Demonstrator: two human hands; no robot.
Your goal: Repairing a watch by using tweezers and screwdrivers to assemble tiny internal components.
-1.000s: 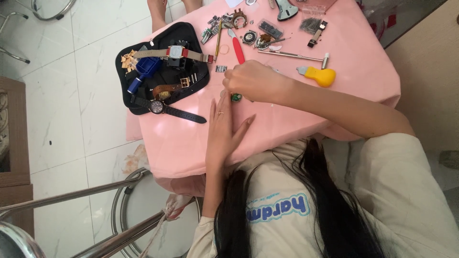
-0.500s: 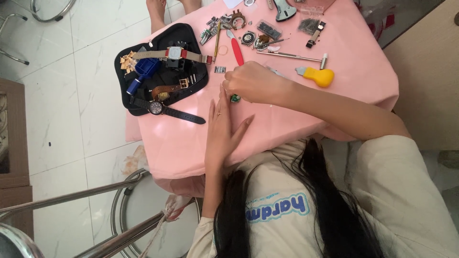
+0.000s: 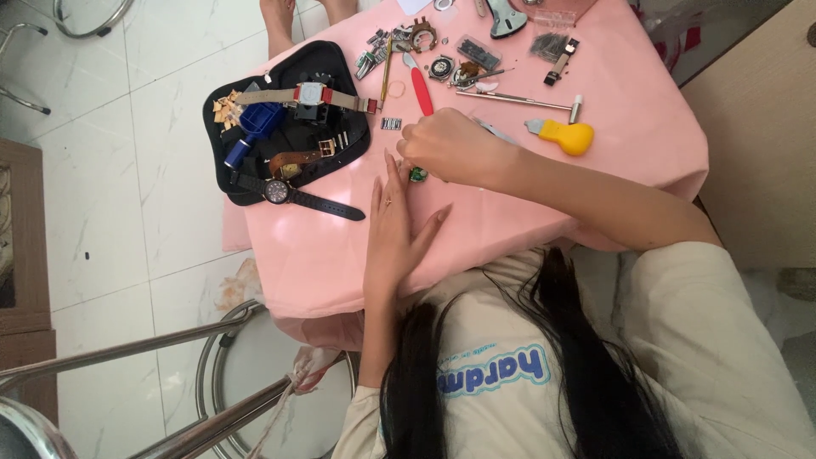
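Green watch part [image 3: 417, 174]: small, round, dark green with a faint sheen, lying on the pink tablecloth [image 3: 544, 204] near the table's middle, directly under the right hand and touching its fingertips. Detail too small to resolve further.

Left to right:
- Pale marble-look floor tiles [image 3: 153, 246], glossy; chrome chair tubing [image 3: 212, 340] curved below the table.
- Black soft pouch [image 3: 223, 178], rounded outline, matte fabric. On it: blue plastic tool [image 3: 248, 127], square-cased watch with red and tan strap [image 3: 310, 95], brown leather strap with buckle [image 3: 299, 161]. A round black watch [image 3: 279, 190] with long dark strap lies across the pouch's lower edge onto the cloth.
- Left hand [image 3: 398, 228]: flat on the cloth, palm down, fingers straight and together, thumb spread outward, grasping nothing; fingertips just beside the green part.
- Red-handled tool [image 3: 422, 89], slim, smooth plastic.
- Right hand [image 3: 450, 149]: curled downward, fingers bunched over the green part; whether it pinches the part or only presses on it cannot be told.
- Thin metal hammer [image 3: 518, 100], then a yellow bulb-handled tool [image 3: 568, 136], smooth plastic.
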